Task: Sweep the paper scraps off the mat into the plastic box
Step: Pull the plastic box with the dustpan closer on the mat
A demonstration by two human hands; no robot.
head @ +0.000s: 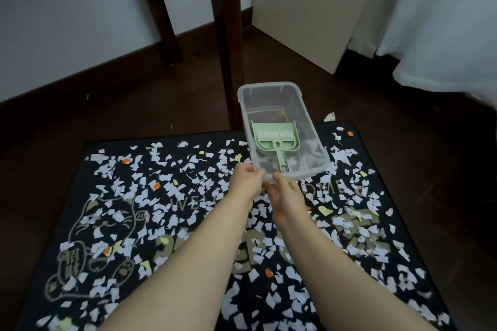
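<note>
Bare forearms reach over the black mat [88, 226], strewn thick with white, yellow and orange paper scraps [254, 275]. The left hand [247, 180] and right hand [287, 196] grasp the near rim of the clear plastic box [269, 84] at the mat's far edge. A green dustpan [269, 144] lies inside.

The mat [121, 144] runs out past the bottom edge, so its near border is cut off, and both forearms cover a wide strip of its middle. Its printed word reads only in pieces, with paper scraps [164, 177] and the hands over the middle letters. The left hand [247, 179] and right hand [287, 193] grip the plastic box [269, 86] at its near rim, and the fingers under that rim are hidden. Mottled patches seen through the clear wall there may lie inside the box or on the mat beneath; I cannot tell which. 2 dark legs [228, 35], a cream panel [309, 8] and a white cloth [443, 21] are cut off at the top.
</note>
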